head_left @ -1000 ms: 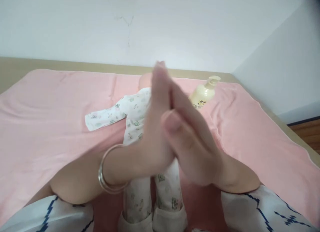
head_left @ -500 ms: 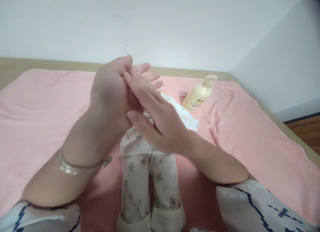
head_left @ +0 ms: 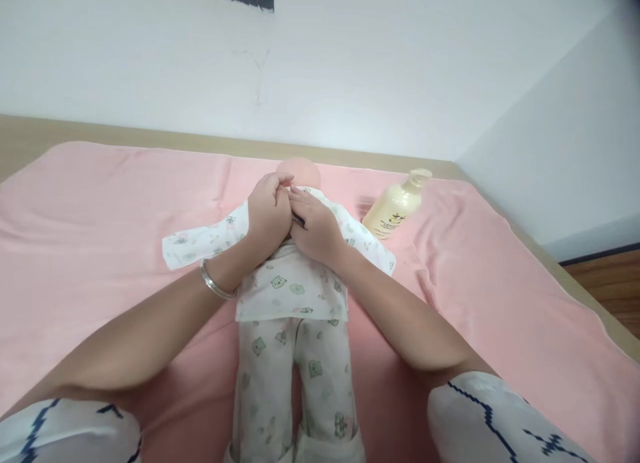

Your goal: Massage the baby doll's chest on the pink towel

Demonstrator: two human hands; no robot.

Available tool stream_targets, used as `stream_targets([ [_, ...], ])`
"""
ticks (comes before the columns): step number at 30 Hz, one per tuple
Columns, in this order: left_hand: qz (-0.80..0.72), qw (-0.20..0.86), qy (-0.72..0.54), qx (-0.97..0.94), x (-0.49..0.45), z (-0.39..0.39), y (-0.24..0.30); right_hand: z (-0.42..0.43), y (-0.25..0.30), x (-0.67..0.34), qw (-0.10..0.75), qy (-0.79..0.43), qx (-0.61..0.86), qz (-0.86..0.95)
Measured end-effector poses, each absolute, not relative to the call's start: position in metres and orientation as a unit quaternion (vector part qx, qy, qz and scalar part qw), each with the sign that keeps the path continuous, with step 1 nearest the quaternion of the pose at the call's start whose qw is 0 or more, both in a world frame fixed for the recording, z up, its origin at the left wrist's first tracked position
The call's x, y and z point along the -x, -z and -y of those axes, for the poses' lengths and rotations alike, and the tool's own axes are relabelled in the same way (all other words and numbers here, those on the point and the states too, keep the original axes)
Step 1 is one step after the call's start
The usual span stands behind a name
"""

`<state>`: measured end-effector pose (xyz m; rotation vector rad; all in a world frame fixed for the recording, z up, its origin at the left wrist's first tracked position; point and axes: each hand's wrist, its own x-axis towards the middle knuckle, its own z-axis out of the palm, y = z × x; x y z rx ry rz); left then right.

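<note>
A baby doll's bald head [head_left: 299, 172] shows above my hands. Its long-sleeved white shirt [head_left: 293, 286] and matching trousers [head_left: 267, 376] carry small printed animals. The doll lies stretched out with its arms spread; its face is out of sight. Over its upper body, my left hand [head_left: 270, 210] is cupped, fingers bent loosely and back upward. My right hand [head_left: 316, 228] meets it at the fingers, which are stretched out. Both palms are hidden, so I cannot tell whether they press on the shirt. A pale yellow pump bottle [head_left: 395, 206] leans right of the doll.
A pink blanket [head_left: 100, 203] lies under the doll and bottle, with folds at the right. Beyond its far edge runs a light wooden border [head_left: 150, 135] against a white wall [head_left: 350, 63]. Brown wood [head_left: 607, 276] shows at the far right.
My hands were raised close to the camera, palms together with fingers outstretched. They have moved down and away, over the doll's upper body, and its head and left-side sleeve now show.
</note>
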<state>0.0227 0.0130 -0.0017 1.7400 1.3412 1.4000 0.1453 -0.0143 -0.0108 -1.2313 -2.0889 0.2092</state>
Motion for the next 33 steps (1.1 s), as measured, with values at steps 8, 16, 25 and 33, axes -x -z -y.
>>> stream_targets([
  [8, -0.526, 0.187, -0.426, -0.712, 0.004, -0.005, 0.03, 0.01, -0.002, -0.162, 0.217, -0.118, 0.565, 0.788],
  [16, -0.54, 0.192, -0.385, -0.723, 0.003, -0.006, 0.024, 0.079, -0.009, -0.121, 0.119, -0.013, 0.601, 0.79],
  [25, -0.547, 0.205, -0.369, -0.723, 0.003, -0.004, 0.021, 0.037, -0.017, -0.148, 0.111, -0.097, 0.637, 0.756],
  [33, -0.545, 0.207, -0.39, -0.713, 0.003, -0.007, 0.024, 0.079, -0.008, -0.123, 0.121, 0.016, 0.635, 0.763],
])
